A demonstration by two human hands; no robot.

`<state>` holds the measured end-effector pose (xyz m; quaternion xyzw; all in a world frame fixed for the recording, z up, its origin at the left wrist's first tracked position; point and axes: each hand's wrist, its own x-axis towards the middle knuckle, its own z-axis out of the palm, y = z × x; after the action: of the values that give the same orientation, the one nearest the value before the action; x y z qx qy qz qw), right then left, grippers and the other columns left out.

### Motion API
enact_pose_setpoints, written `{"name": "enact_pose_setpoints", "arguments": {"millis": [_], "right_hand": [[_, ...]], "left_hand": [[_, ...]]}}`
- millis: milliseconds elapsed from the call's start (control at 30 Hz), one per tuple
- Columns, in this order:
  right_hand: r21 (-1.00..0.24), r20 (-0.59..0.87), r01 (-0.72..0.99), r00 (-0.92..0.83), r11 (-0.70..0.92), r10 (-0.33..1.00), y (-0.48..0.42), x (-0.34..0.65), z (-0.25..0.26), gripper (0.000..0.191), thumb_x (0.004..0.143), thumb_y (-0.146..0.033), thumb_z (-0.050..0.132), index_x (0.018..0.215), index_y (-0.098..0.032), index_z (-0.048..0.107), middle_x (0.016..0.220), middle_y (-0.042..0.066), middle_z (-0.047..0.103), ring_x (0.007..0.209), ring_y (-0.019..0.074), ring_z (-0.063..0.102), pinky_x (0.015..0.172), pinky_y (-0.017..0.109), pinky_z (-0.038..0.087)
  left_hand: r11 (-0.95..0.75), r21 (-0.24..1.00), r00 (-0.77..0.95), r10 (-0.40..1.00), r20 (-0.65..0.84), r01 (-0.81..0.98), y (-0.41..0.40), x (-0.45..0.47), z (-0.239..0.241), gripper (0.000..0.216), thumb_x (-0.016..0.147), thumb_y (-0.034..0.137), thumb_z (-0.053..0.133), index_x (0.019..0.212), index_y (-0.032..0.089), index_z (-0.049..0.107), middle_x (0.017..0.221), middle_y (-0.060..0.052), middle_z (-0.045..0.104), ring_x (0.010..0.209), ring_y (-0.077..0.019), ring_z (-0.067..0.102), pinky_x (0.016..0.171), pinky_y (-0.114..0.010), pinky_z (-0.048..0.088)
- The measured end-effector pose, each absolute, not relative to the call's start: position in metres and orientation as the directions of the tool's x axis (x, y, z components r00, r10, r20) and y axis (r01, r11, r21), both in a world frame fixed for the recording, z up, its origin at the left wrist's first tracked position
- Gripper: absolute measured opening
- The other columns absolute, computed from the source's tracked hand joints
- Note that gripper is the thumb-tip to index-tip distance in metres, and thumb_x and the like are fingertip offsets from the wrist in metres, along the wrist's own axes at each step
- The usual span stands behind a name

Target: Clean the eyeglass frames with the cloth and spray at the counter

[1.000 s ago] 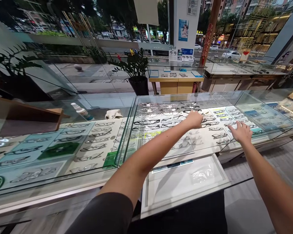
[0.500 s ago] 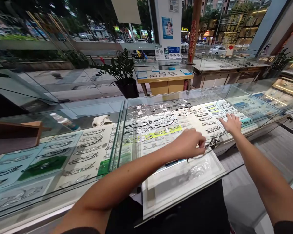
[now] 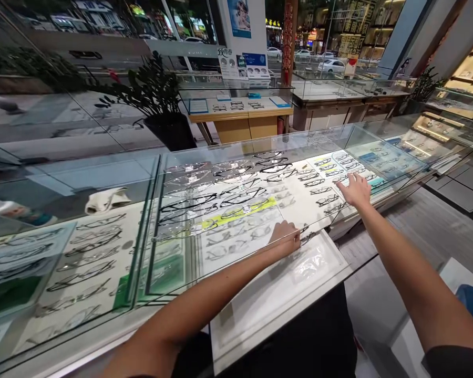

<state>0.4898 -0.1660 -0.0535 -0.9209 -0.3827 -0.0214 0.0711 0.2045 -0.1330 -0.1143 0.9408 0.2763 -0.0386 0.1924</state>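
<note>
One eyeglass frame (image 3: 305, 234) in left hand (image 3: 286, 236)

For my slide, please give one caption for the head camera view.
Left hand holds dark-framed glasses over a white tray; right hand reaches among frames in the display case.

fig. dark, thin-rimmed spectacles (image 3: 307, 235), small and partly blurred, pinched at one end by the left hand (image 3: 286, 236). they hang low over the far edge of the white pull-out tray (image 3: 260, 304), just beyond a crumpled clear plastic sleeve (image 3: 310, 260). whether the temples are folded cannot be made out.
</note>
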Motion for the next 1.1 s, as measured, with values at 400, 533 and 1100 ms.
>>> {"name": "enact_pose_setpoints", "arguments": {"millis": [400, 533, 1100], "right_hand": [[-0.153, 0.11, 0.701, 0.713, -0.697, 0.692, -0.171, 0.484, -0.052, 0.075, 0.097, -0.063, 0.036, 0.157, -0.018, 0.043, 0.167, 0.016, 0.039, 0.149, 0.0385, 0.034, 0.119, 0.054, 0.03], [-0.169, 0.118, 0.706, 0.707, -0.688, 0.697, -0.173, 0.484, -0.052, 0.074, 0.097, -0.061, 0.039, 0.157, -0.018, 0.044, 0.167, 0.015, 0.039, 0.149, 0.0382, 0.034, 0.119, 0.054, 0.029], [-0.16, 0.107, 0.699, 0.714, -0.697, 0.691, -0.174, 0.485, -0.053, 0.076, 0.097, -0.064, 0.037, 0.157, -0.018, 0.043, 0.167, 0.015, 0.039, 0.15, 0.0368, 0.033, 0.12, 0.053, 0.029]], "left_hand": [[-0.849, 0.253, 0.883, 0.465, -0.06, 0.464, -0.084, 0.286, -0.162, 0.026, 0.091, 0.018, 0.052, 0.096, 0.018, 0.077, 0.111, -0.017, 0.067, 0.116, -0.0325, 0.051, 0.097, -0.048, 0.034], [-0.853, 0.249, 0.887, 0.459, -0.059, 0.458, -0.081, 0.29, -0.171, 0.027, 0.092, 0.019, 0.051, 0.099, 0.019, 0.076, 0.112, -0.017, 0.068, 0.115, -0.0316, 0.051, 0.097, -0.047, 0.034], [-0.796, 0.363, 0.869, 0.484, -0.101, 0.485, -0.062, 0.293, -0.182, 0.043, 0.084, 0.056, 0.061, 0.108, 0.02, 0.061, 0.112, -0.013, 0.07, 0.117, -0.0341, 0.051, 0.104, -0.049, 0.032]]}}
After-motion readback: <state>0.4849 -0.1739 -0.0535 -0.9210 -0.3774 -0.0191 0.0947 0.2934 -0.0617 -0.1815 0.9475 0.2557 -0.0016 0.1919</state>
